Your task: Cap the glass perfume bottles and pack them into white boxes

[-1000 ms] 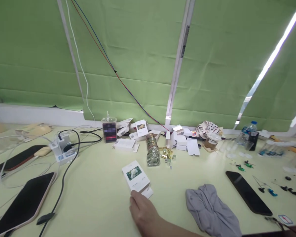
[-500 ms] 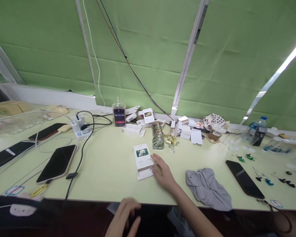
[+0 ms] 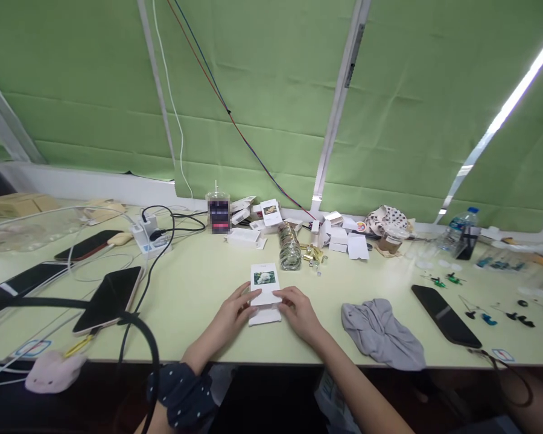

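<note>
The left hand (image 3: 230,316), a moment ago clear of the table (image 3: 194,301), now joins the right hand (image 3: 302,314) at the white box (image 3: 265,295), flat on the tabletop, flap end nearest. Both hands' fingers grip its opposite sides, presumably steadying it for two-handed work.

Glare thru R blind gap (image 3: 502,116); pic soft.
</note>
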### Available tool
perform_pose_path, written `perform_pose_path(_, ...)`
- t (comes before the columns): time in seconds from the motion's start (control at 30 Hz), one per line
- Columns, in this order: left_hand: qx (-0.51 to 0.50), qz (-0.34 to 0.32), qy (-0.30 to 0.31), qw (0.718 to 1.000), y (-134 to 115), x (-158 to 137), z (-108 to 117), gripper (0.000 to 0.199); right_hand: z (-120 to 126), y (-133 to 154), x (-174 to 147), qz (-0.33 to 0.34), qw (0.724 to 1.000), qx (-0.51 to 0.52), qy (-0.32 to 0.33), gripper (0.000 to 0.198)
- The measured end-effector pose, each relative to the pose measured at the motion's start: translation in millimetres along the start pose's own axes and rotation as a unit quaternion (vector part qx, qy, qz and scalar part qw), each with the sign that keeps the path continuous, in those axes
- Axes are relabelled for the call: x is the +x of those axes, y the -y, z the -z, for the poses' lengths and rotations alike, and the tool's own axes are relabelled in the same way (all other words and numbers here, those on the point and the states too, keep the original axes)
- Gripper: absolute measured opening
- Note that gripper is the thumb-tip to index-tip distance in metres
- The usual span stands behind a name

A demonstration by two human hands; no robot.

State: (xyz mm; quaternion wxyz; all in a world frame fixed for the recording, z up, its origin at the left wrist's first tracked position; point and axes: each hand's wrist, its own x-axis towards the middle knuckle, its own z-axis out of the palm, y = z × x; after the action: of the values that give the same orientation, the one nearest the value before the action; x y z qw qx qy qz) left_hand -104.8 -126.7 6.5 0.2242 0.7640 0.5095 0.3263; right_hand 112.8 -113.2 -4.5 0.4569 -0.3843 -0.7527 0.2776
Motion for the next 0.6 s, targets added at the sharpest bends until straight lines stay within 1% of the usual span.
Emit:
perform_pose_path(0.13,0.008,0.0,-0.021,1.0,-0.1,-10.0,-6.2,0.039,-1.0,8.7,-9.1,-0.02,1.0,0.011,-0.002,0.031)
perform_pose_path(0.2,0.003,-0.004,-0.033,0.999,-2.0,-16.9,-7.5,0.038,-2.9,13.0,-16.2,-0.032,0.999,0.021,-0.02,0.03)
perform_pose_path(0.3,-0.02,-0.027,-0.04,0.999,-8.0,-25.5,-8.2,0.038,-6.1,18.0,-26.8,-0.059,0.995,0.06,-0.059,0.028)
perform_pose_path(0.4,-0.044,-0.032,-0.022,0.998,-13.9,-29.2,-7.4,0.039,-6.8,20.3,-33.3,-0.094,0.987,0.115,-0.063,0.029)
perform_pose_path(0.47,-0.04,-0.039,-0.005,0.998,-15.7,-29.3,-6.4,0.042,-5.8,20.6,-34.9,-0.111,0.984,0.13,-0.055,0.036)
perform_pose_path(0.53,-0.013,-0.058,0.007,0.998,-15.5,-28.8,-5.7,0.046,-4.7,19.9,-35.4,-0.108,0.986,0.119,-0.045,0.043)
perform_pose_path(0.6,0.016,-0.074,0.017,0.997,-13.9,-28.4,-5.8,0.05,-4.1,18.8,-35.8,-0.088,0.991,0.1,-0.033,0.045)
